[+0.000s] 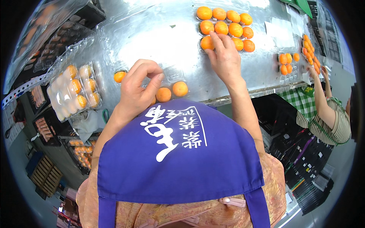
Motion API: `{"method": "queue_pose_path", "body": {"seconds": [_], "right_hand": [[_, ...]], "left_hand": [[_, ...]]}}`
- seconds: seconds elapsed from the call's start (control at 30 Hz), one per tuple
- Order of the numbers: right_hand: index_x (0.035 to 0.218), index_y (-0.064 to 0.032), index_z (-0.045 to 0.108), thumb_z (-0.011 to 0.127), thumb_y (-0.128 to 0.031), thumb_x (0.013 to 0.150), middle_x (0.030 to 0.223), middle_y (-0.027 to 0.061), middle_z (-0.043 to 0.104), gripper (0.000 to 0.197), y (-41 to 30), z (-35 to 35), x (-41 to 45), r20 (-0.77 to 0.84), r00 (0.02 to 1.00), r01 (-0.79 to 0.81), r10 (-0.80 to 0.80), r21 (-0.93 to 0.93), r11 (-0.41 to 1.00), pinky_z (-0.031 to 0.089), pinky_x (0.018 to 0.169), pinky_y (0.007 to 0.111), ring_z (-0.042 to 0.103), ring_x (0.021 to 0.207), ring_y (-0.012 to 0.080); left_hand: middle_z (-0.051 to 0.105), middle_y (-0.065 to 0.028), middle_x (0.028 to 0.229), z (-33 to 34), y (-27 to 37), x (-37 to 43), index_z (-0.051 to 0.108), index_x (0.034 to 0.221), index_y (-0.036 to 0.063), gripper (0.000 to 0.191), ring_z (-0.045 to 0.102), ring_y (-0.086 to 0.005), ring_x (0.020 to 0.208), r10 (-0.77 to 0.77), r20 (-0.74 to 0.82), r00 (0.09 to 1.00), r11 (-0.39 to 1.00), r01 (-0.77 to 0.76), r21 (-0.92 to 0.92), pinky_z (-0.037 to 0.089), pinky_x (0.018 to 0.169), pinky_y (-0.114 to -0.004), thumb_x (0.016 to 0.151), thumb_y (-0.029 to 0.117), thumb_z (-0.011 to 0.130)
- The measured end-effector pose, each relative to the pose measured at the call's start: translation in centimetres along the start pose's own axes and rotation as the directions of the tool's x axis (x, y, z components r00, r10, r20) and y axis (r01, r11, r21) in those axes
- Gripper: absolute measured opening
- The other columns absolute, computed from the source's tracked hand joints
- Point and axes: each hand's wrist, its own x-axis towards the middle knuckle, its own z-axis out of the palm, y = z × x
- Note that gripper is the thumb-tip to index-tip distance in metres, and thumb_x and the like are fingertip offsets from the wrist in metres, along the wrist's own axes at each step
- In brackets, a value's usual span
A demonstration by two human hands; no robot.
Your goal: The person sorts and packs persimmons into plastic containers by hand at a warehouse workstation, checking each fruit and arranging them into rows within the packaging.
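On the metal table, my right hand (225, 57) has its thumb and fingertips around a persimmon (207, 42) in the nearest row of a clear plastic tray. Further rows of orange persimmons (235, 29) fill that tray, and my fingers hide part of the near row. My left hand (141, 85) is curled, thumb tip close to the index finger, above a clear plastic tray (174, 74) near my apron. Whether thin plastic lies between those fingertips cannot be told. Two persimmons (164, 94) show beside the left thumb, with another partly hidden. One persimmon (120, 76) sits left of that hand.
Closed clear packs of persimmons (74, 91) stand at the table's left edge. A grey cloth (89, 124) hangs below them. To the right, a co-worker's hand (312, 71) is at more persimmons (309, 51). Black crates (296, 154) are stacked below the table's right side.
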Motion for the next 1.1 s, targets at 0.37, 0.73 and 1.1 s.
{"method": "queue_pose_path", "body": {"seconds": [0.37, 0.73, 1.1], "right_hand": [[0.115, -0.0021, 0.065, 0.07, 0.0, 0.087, 0.102, 0.0104, 0.065, 0.029, 0.7, -4.4, -3.3, -0.016, 0.984, -0.164, 0.178, 0.313, 0.935, 0.05, 0.059, 0.029, 0.061, 0.073, 0.0166], [0.13, -0.0035, 0.056, 0.065, -0.007, 0.089, 0.093, 0.016, 0.068, 0.043, -6.4, -1.7, -6.8, 0.671, 0.741, -0.298, 0.02, 0.302, 0.905, 0.054, 0.075, 0.041, 0.068, 0.084, 0.0331], [0.136, -0.0025, 0.053, 0.06, -0.002, 0.089, 0.108, 0.0171, 0.068, 0.047, -7.6, 1.2, -8.3, 0.551, 0.817, -0.462, 0.171, 0.449, 0.765, 0.055, 0.08, 0.037, 0.069, 0.086, 0.0319]], "left_hand": [[0.063, -0.0042, 0.091, -6.0, -3.7, -3.4, 0.065, 0.098, 0.0003, 0.01, 0.057, -0.0108, 0.072, -0.213, -0.316, 0.925, 0.964, 0.252, 0.087, 0.048, 0.066, -0.025, 0.089, 0.003, 0.068], [0.06, -0.009, 0.1, -6.4, -1.3, -10.3, 0.063, 0.117, 0.0029, 0.037, 0.059, -0.0163, 0.07, -0.519, 0.029, 0.854, 0.77, 0.453, 0.449, 0.051, 0.067, -0.029, 0.085, 0.014, 0.077], [0.054, -0.0144, 0.126, -3.8, -3.8, -13.2, 0.058, 0.128, 0.0034, 0.048, 0.065, -0.0208, 0.096, -0.503, -0.169, 0.848, 0.798, 0.531, 0.284, 0.058, 0.082, -0.032, 0.087, 0.02, 0.076]]}}
